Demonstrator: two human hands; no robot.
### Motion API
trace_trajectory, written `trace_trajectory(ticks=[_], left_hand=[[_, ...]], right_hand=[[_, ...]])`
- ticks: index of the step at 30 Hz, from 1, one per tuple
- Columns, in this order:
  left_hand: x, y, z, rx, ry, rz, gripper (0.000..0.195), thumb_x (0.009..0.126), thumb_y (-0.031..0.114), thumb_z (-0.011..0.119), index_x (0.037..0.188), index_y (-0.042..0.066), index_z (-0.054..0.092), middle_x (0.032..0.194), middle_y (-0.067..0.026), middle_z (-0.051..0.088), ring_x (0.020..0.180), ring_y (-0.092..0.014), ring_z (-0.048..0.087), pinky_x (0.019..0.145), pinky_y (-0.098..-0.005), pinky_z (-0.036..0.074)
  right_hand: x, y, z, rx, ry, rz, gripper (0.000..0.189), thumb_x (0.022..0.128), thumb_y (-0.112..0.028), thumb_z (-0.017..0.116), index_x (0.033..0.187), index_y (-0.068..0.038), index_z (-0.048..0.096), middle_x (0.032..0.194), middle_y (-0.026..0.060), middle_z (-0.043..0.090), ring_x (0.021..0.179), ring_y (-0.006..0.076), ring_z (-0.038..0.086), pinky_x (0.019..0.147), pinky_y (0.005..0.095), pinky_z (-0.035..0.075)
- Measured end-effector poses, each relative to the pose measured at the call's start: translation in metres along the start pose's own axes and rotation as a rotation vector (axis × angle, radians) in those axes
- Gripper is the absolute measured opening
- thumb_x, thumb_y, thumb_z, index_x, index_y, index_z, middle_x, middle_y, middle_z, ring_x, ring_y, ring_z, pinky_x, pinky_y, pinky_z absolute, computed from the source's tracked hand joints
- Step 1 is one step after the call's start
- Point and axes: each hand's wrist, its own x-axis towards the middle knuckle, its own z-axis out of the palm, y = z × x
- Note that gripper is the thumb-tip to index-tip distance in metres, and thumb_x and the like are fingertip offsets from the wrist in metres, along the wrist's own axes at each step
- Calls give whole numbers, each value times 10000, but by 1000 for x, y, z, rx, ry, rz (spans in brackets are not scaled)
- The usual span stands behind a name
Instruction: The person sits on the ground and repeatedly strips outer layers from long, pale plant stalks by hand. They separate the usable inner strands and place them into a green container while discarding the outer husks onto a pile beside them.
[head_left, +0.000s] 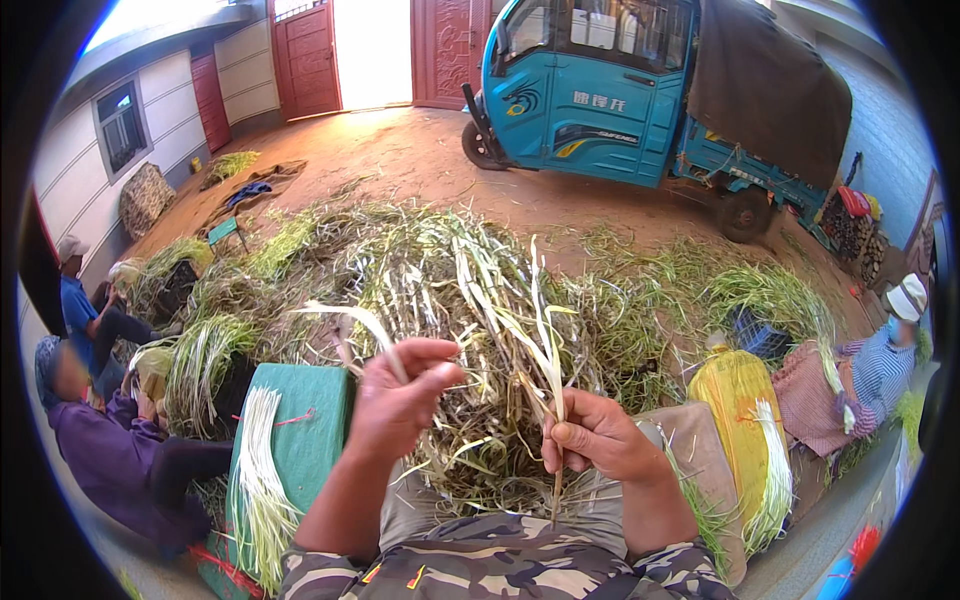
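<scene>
Upright before me, a pale leafy plant stalk (553, 367) is pinched between the thumb and fingers of my right hand (596, 436). Its yellow-white leaves fan out above the grip, and the brown lower end points down at my lap. My left hand (405, 397), slightly blurred, is raised to the left of it. A curved white strip of leaf or stem (367, 322) passes between its thumb and fingers. Beneath both hands, a large heap of similar stalks (450, 300), with dry brown and green leaves, reaches over my lap.
Bundles of pale stems (259, 472) (769, 480) lie on a green block (307, 420) at left and a yellow sack (731, 405) at right. People (120, 480) (874, 367) sit at both sides. A blue cargo tricycle (600, 112) stands beyond the heap.
</scene>
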Motion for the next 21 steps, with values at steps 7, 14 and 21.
trace_trajectory(ticks=[7,14,21], left_hand=[[1,-19,30,-153,-136,-120,311,910,98,695,1196,9,612,844,-101,711,447,-6,453,376,-159,311],[11,-28,25,-180,-6,-147,351,913,67,680,1239,44,552,799,-91,685,406,-13,424,354,-161,305],[15,-31,16,-193,-65,-201,187,916,85,681,1089,58,615,765,-85,682,405,-29,443,344,-169,309]], right_hand=[[1,4,7,-77,-69,62,144,1039,-188,500,1058,-50,534,792,19,647,564,13,454,514,164,363],[1,5,5,-73,-82,100,107,1029,-155,513,1057,-56,545,818,52,673,588,24,497,546,162,394],[1,7,5,-63,-90,111,111,1030,-156,512,1042,-49,541,818,50,671,589,24,497,549,162,395]])
